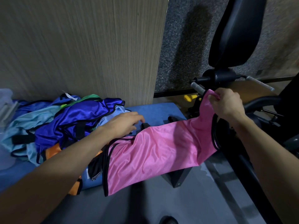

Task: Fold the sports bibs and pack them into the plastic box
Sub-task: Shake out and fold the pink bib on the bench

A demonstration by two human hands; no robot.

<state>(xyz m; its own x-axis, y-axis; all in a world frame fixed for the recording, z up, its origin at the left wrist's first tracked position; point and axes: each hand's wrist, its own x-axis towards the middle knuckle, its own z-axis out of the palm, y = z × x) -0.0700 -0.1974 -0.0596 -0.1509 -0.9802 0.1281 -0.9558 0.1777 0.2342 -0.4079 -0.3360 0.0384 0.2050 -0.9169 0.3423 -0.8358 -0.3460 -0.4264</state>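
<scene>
— Which step is this, would you say?

— Spreading one out before the fold, I'd judge. The right hand (226, 103) pinches a top corner of the shiny pink satin bib with black edging (155, 152) and lifts it up toward two o'clock. The rest of that bib drapes across the padded blue surface (155, 110), and its lower hem hangs over the near edge toward six o'clock.

— And the left hand?

— The left hand (124, 124) hovers over the bib's other top corner, fingers loosely curved. It seems to grip nothing yet, though the fingertips are close to a black strap there.

— Where are the others?

— A tangled heap of royal-blue, pale-blue, green and orange bibs (64, 123) sits at nine o'clock on the same surface, touching the pink one's left edge.

— The box?

— A cloudy clear plastic box (5, 101) shows at the far left edge, at about ten o'clock, mostly cut off. I can't tell what's inside.

— What does the next move call for?

— Probably the left hand taking that second corner, so the bib can be pulled flat and doubled over cleanly. The slippery cloth may slide off the edge.
</scene>
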